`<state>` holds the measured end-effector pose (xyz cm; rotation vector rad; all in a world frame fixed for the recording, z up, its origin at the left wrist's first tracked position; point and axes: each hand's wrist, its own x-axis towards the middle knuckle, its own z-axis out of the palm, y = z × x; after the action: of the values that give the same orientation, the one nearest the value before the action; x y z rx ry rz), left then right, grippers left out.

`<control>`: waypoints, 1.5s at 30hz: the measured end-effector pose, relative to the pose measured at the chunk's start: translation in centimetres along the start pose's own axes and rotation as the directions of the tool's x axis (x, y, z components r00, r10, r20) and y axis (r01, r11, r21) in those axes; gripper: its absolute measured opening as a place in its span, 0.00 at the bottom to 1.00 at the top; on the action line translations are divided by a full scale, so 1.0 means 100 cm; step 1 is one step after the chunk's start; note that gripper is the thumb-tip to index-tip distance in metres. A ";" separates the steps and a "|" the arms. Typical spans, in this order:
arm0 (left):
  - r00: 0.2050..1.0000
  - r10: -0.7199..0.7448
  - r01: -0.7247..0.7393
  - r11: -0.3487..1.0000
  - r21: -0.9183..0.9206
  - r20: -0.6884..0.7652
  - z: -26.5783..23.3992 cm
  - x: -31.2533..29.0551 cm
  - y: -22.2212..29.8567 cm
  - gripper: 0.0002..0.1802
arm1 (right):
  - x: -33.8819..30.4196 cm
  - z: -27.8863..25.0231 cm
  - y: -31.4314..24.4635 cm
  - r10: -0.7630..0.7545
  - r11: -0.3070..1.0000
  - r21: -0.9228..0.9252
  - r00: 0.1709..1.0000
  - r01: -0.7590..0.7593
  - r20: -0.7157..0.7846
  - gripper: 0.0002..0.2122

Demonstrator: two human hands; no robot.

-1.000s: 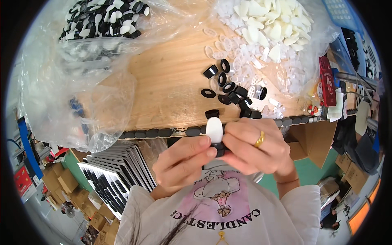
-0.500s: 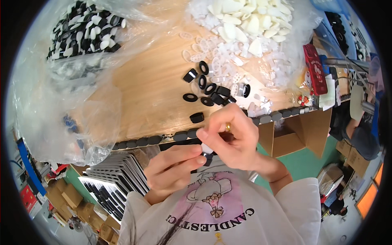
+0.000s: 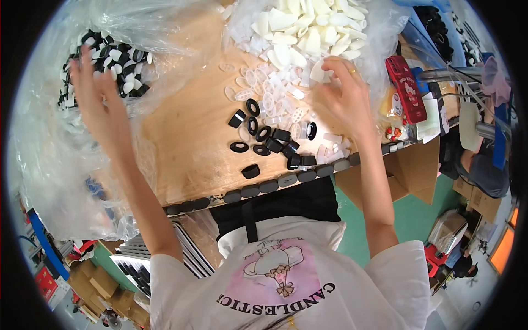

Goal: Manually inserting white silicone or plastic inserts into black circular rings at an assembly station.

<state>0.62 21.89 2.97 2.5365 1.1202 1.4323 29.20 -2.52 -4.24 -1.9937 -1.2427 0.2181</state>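
Observation:
Over a pile of small black and white parts [image 3: 116, 69] in a clear bag, my left hand [image 3: 99, 96] is spread and blurred by motion, with nothing seen in it. My right hand [image 3: 347, 96] reaches to the lower edge of a heap of cream oval pieces [image 3: 313, 27]. Its finger and thumb are bent but apart, with a fingertip at one pale cream piece [image 3: 318, 72]. Black rings and caps [image 3: 273, 144] lie loose on the table between my arms. Clear oval plastic pieces [image 3: 268, 102] are scattered beyond them.
The wooden table [image 3: 187, 137] has dark padded blocks [image 3: 250, 191] along its front edge. A red phone case [image 3: 406, 91] and a metal pipe [image 3: 451, 74] are at the right. Below the edge stand an open cardboard box [image 3: 404, 170] and stacked panels [image 3: 190, 247].
Both hands have parted from in front of my chest, where they pinched a small white-and-black part. The left went to the bagged pile, the right to the cream heap. That part is no longer seen.

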 end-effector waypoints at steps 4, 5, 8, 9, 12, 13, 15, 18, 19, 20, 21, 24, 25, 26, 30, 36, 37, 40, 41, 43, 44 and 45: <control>0.928 -0.004 0.075 0.981 -0.178 0.371 0.000 -0.057 0.057 0.17 | 0.011 0.008 0.014 -0.187 0.974 -0.143 0.981 0.177 -0.057 0.09; 0.884 -0.069 0.179 0.964 -0.197 0.463 -0.003 -0.065 0.072 0.16 | 0.009 0.009 0.018 -0.222 0.964 -0.167 0.972 0.207 -0.075 0.07; 0.709 -0.228 0.527 0.800 -0.287 0.667 -0.009 -0.091 0.098 0.17 | 0.002 -0.001 -0.001 0.037 0.995 0.091 0.999 -0.034 -0.032 0.03; 0.717 -0.174 0.514 0.786 -0.344 0.675 -0.010 -0.093 0.109 0.18 | -0.005 -0.004 -0.014 0.035 0.995 0.099 0.999 -0.033 -0.026 0.03; 0.826 0.032 0.318 0.798 -0.512 0.562 0.000 -0.094 0.136 0.20 | -0.035 -0.017 -0.068 0.307 0.516 0.750 0.907 -0.414 0.288 0.04; 0.891 0.184 0.116 0.793 -0.598 0.416 0.005 -0.097 0.139 0.22 | -0.043 -0.018 -0.078 0.309 0.372 0.793 0.870 -0.483 0.385 0.04; 0.891 0.190 0.119 0.780 -0.614 0.413 0.004 -0.101 0.146 0.22 | -0.057 -0.016 -0.086 0.293 0.139 0.830 0.823 -0.541 0.487 0.03; 0.894 0.172 0.139 0.770 -0.622 0.414 -0.003 -0.110 0.147 0.23 | -0.069 -0.012 -0.085 0.240 -0.007 0.819 0.795 -0.573 0.558 0.03; 0.895 0.154 0.159 0.766 -0.623 0.418 -0.005 -0.112 0.145 0.24 | -0.071 -0.012 -0.087 0.228 -0.093 0.799 0.769 -0.594 0.598 0.03; 0.901 0.149 0.167 0.748 -0.642 0.408 -0.006 -0.111 0.145 0.22 | -0.069 -0.017 -0.093 0.271 -0.035 0.794 0.759 -0.607 0.592 0.06; 0.901 0.150 0.166 0.748 -0.642 0.407 -0.008 -0.111 0.143 0.22 | -0.071 -0.017 -0.094 0.271 -0.035 0.795 0.760 -0.606 0.591 0.06; 0.828 0.078 0.401 0.610 -0.684 0.555 -0.016 -0.111 0.139 0.21 | -0.074 -0.023 -0.090 -0.076 0.743 0.668 0.997 0.037 0.030 0.11; 0.810 0.057 0.482 0.503 -0.717 0.584 -0.017 -0.113 0.139 0.20 | -0.071 -0.026 -0.090 -0.074 0.739 0.673 0.997 0.034 0.030 0.11; 0.788 0.040 0.554 0.386 -0.737 0.614 -0.018 -0.114 0.139 0.18 | -0.065 -0.028 -0.089 -0.222 0.769 0.625 0.973 0.134 0.065 0.12; 0.722 0.101 0.642 0.273 -0.717 0.685 -0.029 -0.125 0.132 0.17 | -0.064 -0.026 -0.093 -0.392 0.772 0.593 0.906 0.227 0.163 0.12; 0.257 -0.273 0.947 0.263 -0.184 0.927 -0.046 -0.129 0.135 0.13 | -0.080 -0.014 -0.084 -0.322 0.804 0.588 0.897 0.090 0.304 0.08; 0.560 -0.295 0.706 0.659 -0.259 0.774 -0.031 -0.151 0.112 0.13 | -0.084 -0.016 -0.083 -0.210 0.812 0.582 0.919 -0.026 0.333 0.07; 0.642 -0.244 0.519 0.836 -0.178 0.727 -0.012 -0.144 0.093 0.15 | -0.094 -0.008 -0.076 0.036 0.735 0.654 0.973 -0.179 0.227 0.08; 0.643 -0.213 0.500 0.844 -0.193 0.736 -0.010 -0.147 0.089 0.15 | -0.095 -0.006 -0.078 0.035 0.733 0.656 0.973 -0.180 0.228 0.08; 0.636 -0.235 0.552 0.805 -0.219 0.735 -0.014 -0.147 0.092 0.16 | -0.095 0.001 -0.089 0.101 0.812 0.568 0.990 -0.136 0.094 0.09; 0.627 -0.257 0.601 0.760 -0.247 0.735 -0.016 -0.145 0.096 0.16 | -0.093 0.003 -0.094 0.034 0.855 0.516 0.999 -0.050 0.039 0.09; 0.625 -0.253 0.602 0.759 -0.249 0.739 -0.021 -0.141 0.101 0.16 | -0.092 0.006 -0.098 -0.039 0.865 0.500 0.999 0.041 -0.015 0.09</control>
<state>0.25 5.39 -2.73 1.9237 0.9787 0.4797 17.40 -7.49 -0.21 -1.5137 -1.0863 0.4665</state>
